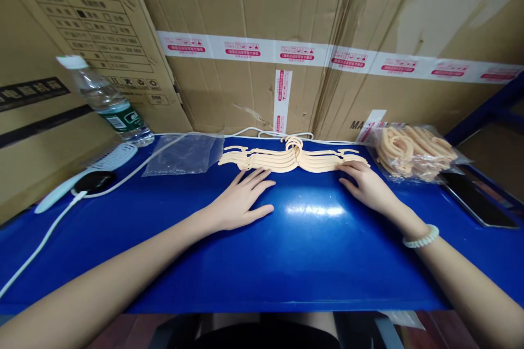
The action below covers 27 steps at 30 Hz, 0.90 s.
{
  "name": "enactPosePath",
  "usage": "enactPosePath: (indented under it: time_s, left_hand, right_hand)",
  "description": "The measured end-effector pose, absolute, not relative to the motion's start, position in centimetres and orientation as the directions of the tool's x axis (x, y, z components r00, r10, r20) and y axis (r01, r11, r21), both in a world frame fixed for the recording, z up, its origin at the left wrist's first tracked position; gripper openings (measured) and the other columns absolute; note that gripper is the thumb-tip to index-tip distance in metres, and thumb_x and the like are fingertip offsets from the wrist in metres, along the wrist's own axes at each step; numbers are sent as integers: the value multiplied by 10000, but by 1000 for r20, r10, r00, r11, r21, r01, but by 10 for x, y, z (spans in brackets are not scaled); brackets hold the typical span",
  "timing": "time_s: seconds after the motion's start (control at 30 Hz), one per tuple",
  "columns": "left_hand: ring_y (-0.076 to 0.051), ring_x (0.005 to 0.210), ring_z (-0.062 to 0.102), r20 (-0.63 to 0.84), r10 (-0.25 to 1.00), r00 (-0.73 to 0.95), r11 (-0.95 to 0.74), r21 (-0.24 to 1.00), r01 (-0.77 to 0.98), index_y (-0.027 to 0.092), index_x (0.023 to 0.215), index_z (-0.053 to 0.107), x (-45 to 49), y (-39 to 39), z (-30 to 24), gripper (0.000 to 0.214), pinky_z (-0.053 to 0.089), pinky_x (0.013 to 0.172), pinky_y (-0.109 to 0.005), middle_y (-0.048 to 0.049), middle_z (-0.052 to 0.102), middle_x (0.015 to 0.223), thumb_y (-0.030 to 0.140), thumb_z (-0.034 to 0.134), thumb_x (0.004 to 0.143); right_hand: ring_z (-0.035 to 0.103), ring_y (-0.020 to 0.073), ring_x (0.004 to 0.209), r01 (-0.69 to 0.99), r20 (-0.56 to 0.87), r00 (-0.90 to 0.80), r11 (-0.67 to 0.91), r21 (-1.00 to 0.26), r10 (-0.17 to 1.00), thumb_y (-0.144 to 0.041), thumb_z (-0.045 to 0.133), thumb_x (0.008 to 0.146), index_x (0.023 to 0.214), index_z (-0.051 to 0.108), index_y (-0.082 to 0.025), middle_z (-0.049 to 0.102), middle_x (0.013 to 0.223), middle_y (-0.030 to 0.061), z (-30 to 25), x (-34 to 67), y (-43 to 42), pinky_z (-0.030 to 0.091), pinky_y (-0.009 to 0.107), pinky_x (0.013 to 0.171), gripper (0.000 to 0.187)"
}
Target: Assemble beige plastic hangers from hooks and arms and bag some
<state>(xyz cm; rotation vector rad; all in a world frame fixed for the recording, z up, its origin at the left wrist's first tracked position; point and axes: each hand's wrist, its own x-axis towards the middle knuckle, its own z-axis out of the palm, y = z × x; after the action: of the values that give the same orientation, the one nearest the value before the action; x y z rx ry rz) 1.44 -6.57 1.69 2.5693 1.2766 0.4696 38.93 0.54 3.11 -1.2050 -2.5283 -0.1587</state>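
A fanned stack of pale peach plastic hangers (pixel 292 159) lies across the far middle of a blue table (pixel 311 251), hooks bunched at the centre and pointing away toward a wall of taped cardboard boxes (pixel 286 38). The left hand (pixel 241 199) rests flat on the table, palm down, fingers spread and holding nothing; its fingertips lie just beside the near edge of the stack's left arm. The right hand (pixel 366 185), wrist ringed by a white bead bracelet (pixel 420 236), is likewise open and flat, its fingertips touching or nearly touching the stack's right end. The hangers sit between and just beyond both hands. Further right, a clear bag of more hangers (pixel 413 150) lies near a dark phone (pixel 477 202). To the left of the stack is an empty clear plastic bag (pixel 184 154), then a white cable (pixel 53 223), a black puck-shaped object (pixel 93 181), a white handheld fan (pixel 88 172) and a water bottle (pixel 108 101).
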Motion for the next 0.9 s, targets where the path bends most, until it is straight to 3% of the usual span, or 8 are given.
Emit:
enactPosePath:
  time_s: [0.13,0.37,0.53,0.9]
  left_hand:
    - [-278,1542,190,109,820,563,-569,265,778,236,1500,421,14,-63,18,588,103,1250,-566,-95,256,1649,554,426,1005]
    - [-295,1542,182,137,835,534,-550,255,795,266,1534,374,13,-60,14,596,115,1238,-602,-84,267,1646,556,400,1015]
    - [-305,1534,208,196,825,530,-565,253,785,254,1530,384,12,-58,10,599,150,1230,-600,-114,274,1641,551,411,1011]
    - [-306,1472,352,331,792,512,-591,207,780,204,1454,469,14,-59,11,521,235,1215,-576,-127,431,1561,475,449,1009]
  right_hand:
    - [595,350,1205,764,324,-597,643,-50,734,-286,496,969,1256,657,-90,647,1280,204,30,391,7,485,541,1063,383]
    - [605,359,1228,772,317,-579,630,-84,751,-309,506,963,1305,630,-80,629,1321,225,32,392,6,487,536,1073,430]
    - [644,332,1151,753,396,-570,651,-99,720,-334,522,960,1189,688,-146,689,1200,175,36,394,9,513,523,1034,339]
    - [681,300,959,790,545,-484,610,-65,685,-308,498,965,1031,708,-161,729,1019,147,41,401,9,573,450,848,265]
